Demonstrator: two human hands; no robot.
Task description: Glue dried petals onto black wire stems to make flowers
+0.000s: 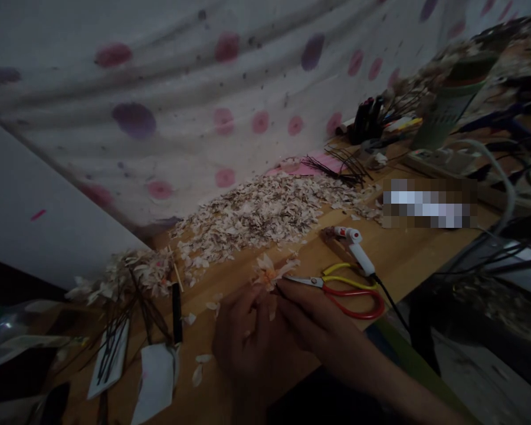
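A small flower of pale petals with an orange centre (266, 273) sits pinched up just above the wooden workbench (407, 251), in front of the person. The left hand (250, 337) is curled narrow around its base, fingertips closed on the petals. The right hand (318, 319) comes in beside it with its fingers close together, touching the flower's edge, though the dim light hides whether they grip it. Red-and-yellow-handled scissors (347, 292) lie on the bench with their blades running up to those fingertips. A few loose petals (197, 374) lie left of the hands, and a white corded tool (358, 251) rests beyond the scissors. Farther off spreads a broad heap of pale petals (252, 212), with black wire stems (336, 168) on pink paper (292, 169) behind it. A bunch of finished petal flowers (128, 274) lies to the left, against a polka-dot cloth (159, 88).
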